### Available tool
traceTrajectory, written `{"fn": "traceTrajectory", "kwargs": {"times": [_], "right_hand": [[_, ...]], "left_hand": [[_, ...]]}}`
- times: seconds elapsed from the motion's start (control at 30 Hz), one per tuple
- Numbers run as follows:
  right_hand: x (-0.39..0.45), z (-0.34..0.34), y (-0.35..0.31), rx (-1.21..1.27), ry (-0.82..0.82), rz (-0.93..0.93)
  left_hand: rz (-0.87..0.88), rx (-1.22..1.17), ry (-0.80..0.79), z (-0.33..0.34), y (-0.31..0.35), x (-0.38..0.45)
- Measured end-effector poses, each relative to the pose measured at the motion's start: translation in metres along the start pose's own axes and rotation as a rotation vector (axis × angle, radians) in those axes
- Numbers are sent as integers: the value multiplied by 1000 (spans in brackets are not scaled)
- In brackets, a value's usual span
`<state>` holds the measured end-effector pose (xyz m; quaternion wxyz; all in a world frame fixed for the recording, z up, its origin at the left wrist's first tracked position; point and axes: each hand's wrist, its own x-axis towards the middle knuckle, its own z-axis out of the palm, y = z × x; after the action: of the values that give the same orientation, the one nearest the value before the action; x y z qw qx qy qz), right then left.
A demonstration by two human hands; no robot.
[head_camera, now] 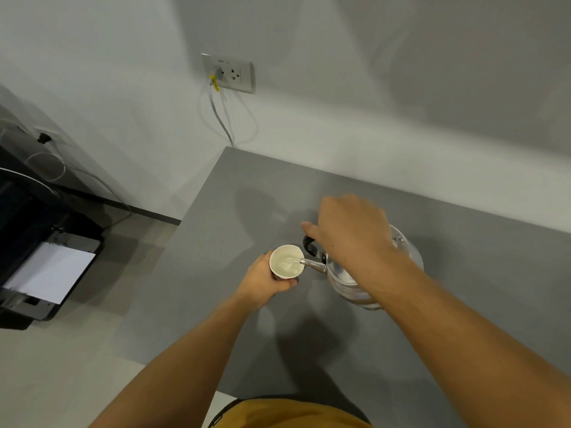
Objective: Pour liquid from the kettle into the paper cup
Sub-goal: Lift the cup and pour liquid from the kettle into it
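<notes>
Kettle (349, 273) tilted in your right hand (349, 230), fingers wrapped round its handle, spout over paper cup (286, 262); your left hand (262, 281) grips the cup.

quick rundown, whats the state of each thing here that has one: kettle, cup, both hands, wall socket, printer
kettle: tilted, spout over the cup's mouth, pouring
paper cup: held above the table, partly filled
left hand: wrapped around the cup
right hand: gripping the kettle's handle
wall socket: one plug in, second outlet free
printer: white paper lying in its tray
</notes>
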<state>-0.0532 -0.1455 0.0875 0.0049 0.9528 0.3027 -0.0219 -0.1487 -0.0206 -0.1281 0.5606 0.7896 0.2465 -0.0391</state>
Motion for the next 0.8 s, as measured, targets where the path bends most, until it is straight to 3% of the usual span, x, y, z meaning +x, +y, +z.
{"fn": "traceTrajectory", "kwargs": {"times": [0.8], "right_hand": [[1,-3,-1,-17,12,-17]], "left_hand": [[-5,13,15,1,-1,0]]}}
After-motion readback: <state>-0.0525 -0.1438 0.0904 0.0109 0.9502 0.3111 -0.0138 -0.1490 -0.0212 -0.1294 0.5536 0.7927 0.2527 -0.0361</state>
